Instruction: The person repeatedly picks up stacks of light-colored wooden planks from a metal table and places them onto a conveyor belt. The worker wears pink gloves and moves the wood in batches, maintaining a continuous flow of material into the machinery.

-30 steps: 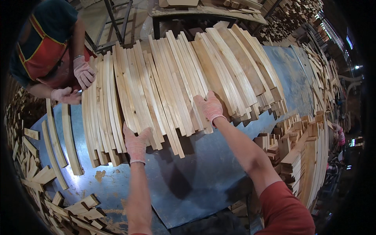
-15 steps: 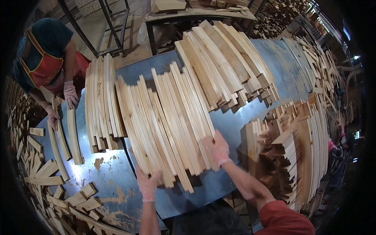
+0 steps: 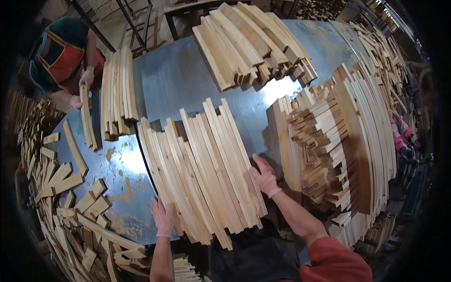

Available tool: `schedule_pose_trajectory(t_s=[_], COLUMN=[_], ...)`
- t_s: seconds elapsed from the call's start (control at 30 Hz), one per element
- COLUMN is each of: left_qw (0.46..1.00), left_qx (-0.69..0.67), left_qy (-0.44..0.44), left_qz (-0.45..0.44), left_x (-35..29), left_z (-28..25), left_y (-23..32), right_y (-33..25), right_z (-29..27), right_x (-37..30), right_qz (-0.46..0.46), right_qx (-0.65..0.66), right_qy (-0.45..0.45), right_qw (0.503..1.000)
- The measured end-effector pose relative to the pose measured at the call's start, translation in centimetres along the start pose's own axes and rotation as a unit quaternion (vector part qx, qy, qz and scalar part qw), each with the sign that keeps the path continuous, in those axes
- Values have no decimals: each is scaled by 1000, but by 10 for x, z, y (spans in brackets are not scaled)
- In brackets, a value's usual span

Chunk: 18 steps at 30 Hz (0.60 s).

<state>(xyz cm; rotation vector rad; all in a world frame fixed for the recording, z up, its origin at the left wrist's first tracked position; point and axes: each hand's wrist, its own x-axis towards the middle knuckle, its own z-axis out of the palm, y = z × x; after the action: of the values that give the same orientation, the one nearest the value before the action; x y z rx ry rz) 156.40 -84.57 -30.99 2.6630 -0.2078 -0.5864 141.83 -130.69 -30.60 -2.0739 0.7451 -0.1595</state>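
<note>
A row of pale wooden strips (image 3: 206, 169) lies side by side on the blue metal table, its near ends reaching the front edge by my body. My left hand (image 3: 163, 217), in a thin light glove, is at the row's lower left side with fingers stretched out. On the opposite side, my right hand (image 3: 266, 176), also gloved, rests against the outermost strip, fingers extended. Neither hand wraps round a strip. The strips' far ends are uneven.
Thicker boards (image 3: 253, 44) are piled at the back. A tall stack of strips (image 3: 366, 141) stands at the right. Short offcuts (image 3: 70, 183) litter the left. A co-worker (image 3: 66, 56) at far left handles a strip beside another bundle (image 3: 118, 94). A seam (image 3: 146, 164) crosses the blue table (image 3: 164, 75).
The row of strips has come toward me, away from the boards at the back. Both hands have moved with it, and my left fingers have spread. The co-worker's strip has shifted.
</note>
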Motion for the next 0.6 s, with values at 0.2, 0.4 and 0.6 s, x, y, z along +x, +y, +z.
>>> schedule_pose_trajectory(t_s=[0.2,0.4,0.6], left_qw=[891,740,734], left_qx=[-435,-636,-637], left_qy=[-49,-110,-137], left_qz=[-124,-189,-193], left_x=[-9,-21,-44], left_z=[-17,-16,-2], left_y=[58,45,43], right_y=[7,6,1], right_z=[31,15,-17], right_x=[-6,-26,-60], right_qz=[110,169,306], right_qx=[314,333,413], right_qy=[13,-71,-146], right_qw=[943,925,845])
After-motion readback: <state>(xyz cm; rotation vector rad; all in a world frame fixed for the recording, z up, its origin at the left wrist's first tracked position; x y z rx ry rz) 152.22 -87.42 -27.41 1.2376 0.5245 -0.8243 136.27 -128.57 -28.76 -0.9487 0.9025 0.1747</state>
